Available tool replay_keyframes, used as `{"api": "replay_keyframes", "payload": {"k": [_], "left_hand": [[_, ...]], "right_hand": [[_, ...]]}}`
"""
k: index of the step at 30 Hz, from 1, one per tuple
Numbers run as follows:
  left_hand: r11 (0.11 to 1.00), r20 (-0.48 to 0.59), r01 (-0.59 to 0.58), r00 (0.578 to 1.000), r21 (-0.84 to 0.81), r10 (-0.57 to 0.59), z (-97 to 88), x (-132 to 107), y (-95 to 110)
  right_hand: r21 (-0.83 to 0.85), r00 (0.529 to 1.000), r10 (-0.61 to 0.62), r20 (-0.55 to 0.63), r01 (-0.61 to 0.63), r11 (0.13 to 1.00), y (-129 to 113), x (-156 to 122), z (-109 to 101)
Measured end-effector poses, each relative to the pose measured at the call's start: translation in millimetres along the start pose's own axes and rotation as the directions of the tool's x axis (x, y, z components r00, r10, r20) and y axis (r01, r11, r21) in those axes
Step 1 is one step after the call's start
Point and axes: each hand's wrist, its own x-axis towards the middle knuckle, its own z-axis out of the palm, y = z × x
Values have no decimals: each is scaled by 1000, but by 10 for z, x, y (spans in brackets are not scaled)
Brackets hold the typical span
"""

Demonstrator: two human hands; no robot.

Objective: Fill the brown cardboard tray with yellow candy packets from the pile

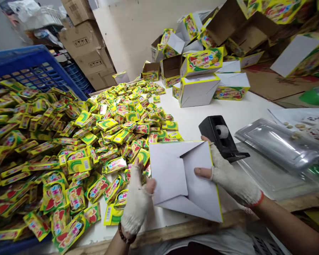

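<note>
My right hand [228, 173], in a white fingerless glove with a red cuff edge, grips a display carton [170, 173] by its right side. The thumb lies on the carton's white face, where the folded flaps interlock; the other fingers go behind the edge. My left hand [138, 202], gloved alike with a beaded bracelet at the wrist, is at the carton's left edge. Its fingers are apart, and the thumb is at or very near that edge. Small yellow-green candy boxes [108, 124] are heaped to the left. Behind the right hand stands a black tape dispenser [220, 138].
A blue crate [37, 58] stands behind the heap at left. More display cartons [199, 92] are stacked at the back right, some with brown insides showing. Clear plastic trays [276, 159] lie at right. Brown shipping boxes [82, 42] rise against the wall. The table's wooden edge [172, 232] runs in front.
</note>
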Motion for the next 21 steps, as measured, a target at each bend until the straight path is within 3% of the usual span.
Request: {"api": "replay_keyframes", "payload": {"k": [3, 6, 9, 14, 21], "left_hand": [[972, 45, -73, 997, 222, 65, 65, 155, 285], [944, 46, -27, 999, 330, 12, 140, 285, 391], [911, 24, -29, 999, 412, 21, 222, 333, 332], [833, -22, -157, 980, 530, 198, 333, 308, 184], [878, 3, -200, 975, 435, 220, 279, 191, 166]], "right_hand": [[-164, 997, -68, 41, 74, 984, -31, 17, 53], [-180, 996, -71, 53, 80, 980, -41, 27, 127], [-182, 999, -31, 40, 38, 983, -25, 36, 168], [-230, 999, -38, 23, 42, 972, 4, 37, 170], [-199, 997, -70, -17, 65, 978, 10, 55, 157]]}}
